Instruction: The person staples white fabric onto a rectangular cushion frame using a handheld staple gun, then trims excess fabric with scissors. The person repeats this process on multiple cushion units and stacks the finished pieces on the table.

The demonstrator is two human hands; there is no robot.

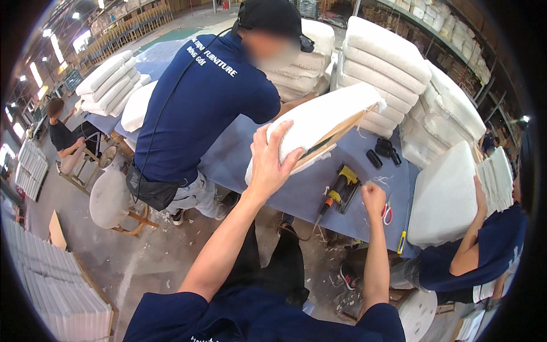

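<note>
My left hand [270, 157] grips the near end of a white padded seat cushion [327, 117], its thumb below and fingers over the top. The cushion is tilted up above the blue-grey table [239, 154], and its wooden underside edge shows. My right hand [373, 198] is closed in a fist over the table; whatever it may hold is hidden. Just left of that fist lies a black and yellow staple gun [345, 185] with an orange hose fitting. Red-handled scissors [387, 215] lie to its right, and a yellow utility knife [402, 241] rests near the table's edge.
Black tool-like objects [387, 151] lie farther back. Tall stacks of white cushions [382, 74] line the far side. A co-worker in a navy shirt [211, 97] leans over the table at left; another person [484, 251] handles cushions at right. A round stool [108, 199] stands left.
</note>
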